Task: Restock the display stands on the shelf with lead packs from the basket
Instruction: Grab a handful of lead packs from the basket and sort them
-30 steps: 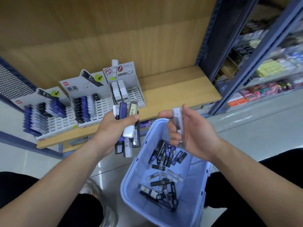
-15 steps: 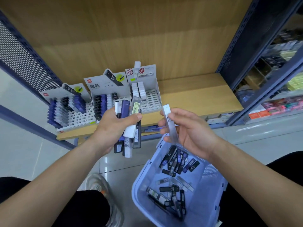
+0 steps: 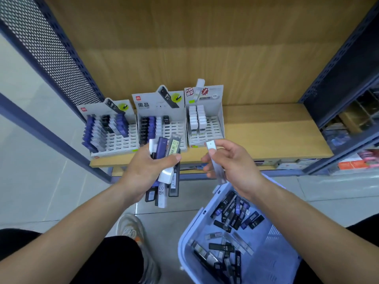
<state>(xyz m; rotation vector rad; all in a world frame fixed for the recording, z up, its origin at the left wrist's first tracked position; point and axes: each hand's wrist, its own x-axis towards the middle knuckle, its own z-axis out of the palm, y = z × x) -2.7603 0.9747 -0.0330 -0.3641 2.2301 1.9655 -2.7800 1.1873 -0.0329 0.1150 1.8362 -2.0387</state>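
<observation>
My left hand (image 3: 147,167) grips a bundle of lead packs (image 3: 166,171), black, purple and white, in front of the shelf edge. My right hand (image 3: 231,162) pinches one clear lead pack (image 3: 215,162) with a white cap, held just below the right display stand (image 3: 205,117). That stand holds two short rows of white packs. The middle stand (image 3: 162,117) and the left stand (image 3: 108,128) hold purple, black and white packs with many bare slots. The lilac basket (image 3: 276,249) at lower right contains several loose packs.
The wooden shelf (image 3: 266,132) runs right of the stands, framed by dark blue metal uprights (image 3: 338,64) and a perforated side panel (image 3: 47,48). Other stocked shelves (image 3: 354,156) lie at far right. My shoe (image 3: 131,228) and knees are on the tiled floor below.
The view has tilted up and moved closer to the shelf. My right hand has lifted the clear pack out of the basket up toward the right stand. The left hand keeps its bundle.
</observation>
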